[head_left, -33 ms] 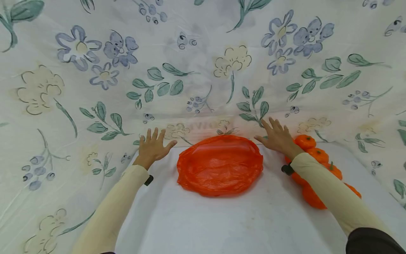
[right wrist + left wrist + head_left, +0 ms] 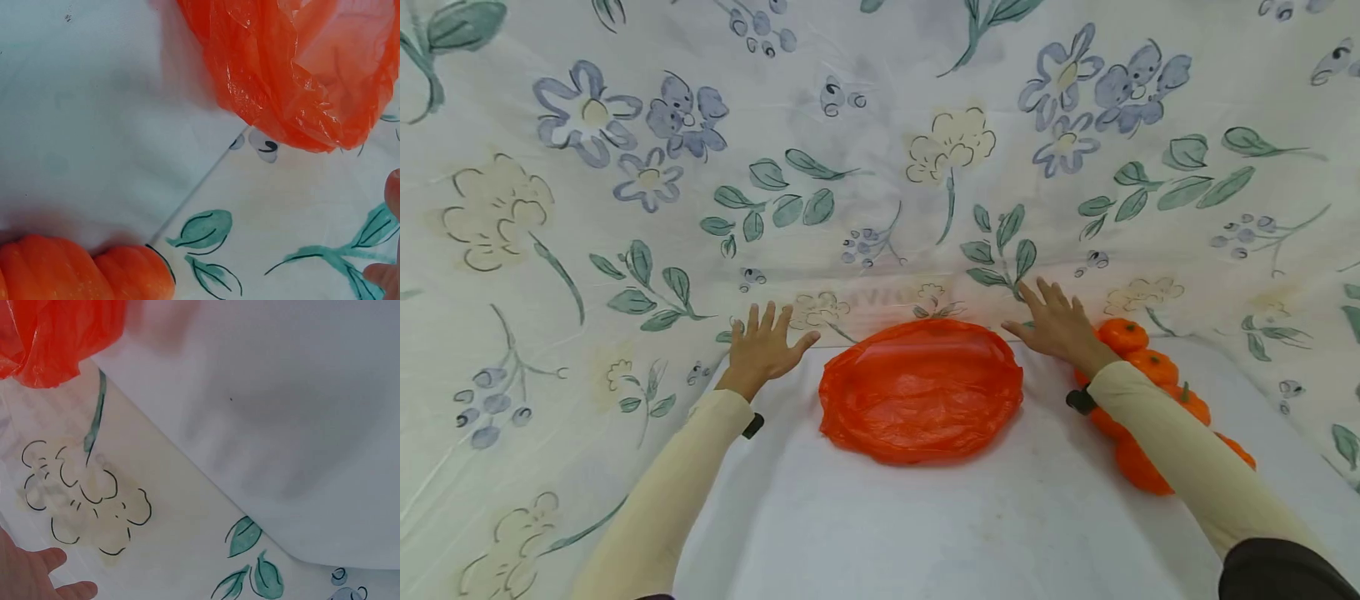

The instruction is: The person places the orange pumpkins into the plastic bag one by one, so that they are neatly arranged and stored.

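Orange plastic bag [image 2: 921,390] is seen lying flattened on the white table surface [image 2: 925,525] at the centre of the head view, its far edge touching the line where the floral cloth [image 2: 865,150] begins. No hand is in contact with it.

Left hand [image 2: 763,348] is noted at 9 o'clock of the bag, near it but apart. Fingers are spread wide and straight, palm down on the floral cloth at the table's edge; nothing is held. In the left wrist view only fingertips [image 2: 44,562] are caught at the lower left corner, resting on the cloth beside a printed yellow flower, with a corner of the bag [image 2: 56,337] at the upper left.

Right hand [image 2: 1057,326] is noted at 2 o'clock of the bag, just beside its rim. Fingers are likewise spread and straight, laid on the cloth; nothing is gripped. The thumb points toward the bag; contact cannot be told.

A row of small orange pumpkins [image 2: 1150,392] is recorded at 3 o'clock of the bag, running from just behind the right hand toward the near right, partly covered by the cream sleeve [image 2: 1180,467]. In the right wrist view two ribbed pumpkins [image 2: 81,269] lie at the lower left, the bag [image 2: 294,69] at the upper right, well apart.

Compared with the earlier head frame: no displacement is found. Both hands, bag and pumpkins are held in the same places, save a barely visible shift of the whole view.
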`<state>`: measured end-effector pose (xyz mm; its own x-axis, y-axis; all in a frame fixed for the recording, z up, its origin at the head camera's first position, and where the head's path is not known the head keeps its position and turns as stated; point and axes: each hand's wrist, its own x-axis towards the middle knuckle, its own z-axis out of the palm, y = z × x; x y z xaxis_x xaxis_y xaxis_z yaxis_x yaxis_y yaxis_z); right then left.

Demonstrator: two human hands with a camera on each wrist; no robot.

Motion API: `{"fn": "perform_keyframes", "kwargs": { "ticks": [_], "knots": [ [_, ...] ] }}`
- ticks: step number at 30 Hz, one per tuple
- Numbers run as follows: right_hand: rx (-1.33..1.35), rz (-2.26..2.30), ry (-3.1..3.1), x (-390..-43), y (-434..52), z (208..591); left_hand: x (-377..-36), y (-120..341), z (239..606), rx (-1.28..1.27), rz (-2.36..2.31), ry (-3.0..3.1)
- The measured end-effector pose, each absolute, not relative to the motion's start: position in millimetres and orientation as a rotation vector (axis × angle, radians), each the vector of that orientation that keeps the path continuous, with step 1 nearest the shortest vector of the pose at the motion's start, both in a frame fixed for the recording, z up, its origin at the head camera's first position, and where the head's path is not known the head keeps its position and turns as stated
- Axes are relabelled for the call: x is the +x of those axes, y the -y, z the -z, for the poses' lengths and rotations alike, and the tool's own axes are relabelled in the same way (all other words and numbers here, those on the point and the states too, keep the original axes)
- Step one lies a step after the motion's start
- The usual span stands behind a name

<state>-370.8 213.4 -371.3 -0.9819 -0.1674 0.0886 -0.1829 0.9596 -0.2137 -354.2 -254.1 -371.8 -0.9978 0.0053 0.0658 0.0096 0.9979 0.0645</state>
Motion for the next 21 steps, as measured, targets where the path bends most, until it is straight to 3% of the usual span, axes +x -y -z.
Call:
{"fn": "perform_keyframes", "kwargs": {
  "ticks": [21],
  "knots": [
    [0.308,-0.418,3.071,-358.6,-214.8,380.9,-342.0,253.9,377.9,-0.064,0.129,3.085]
  ]
}}
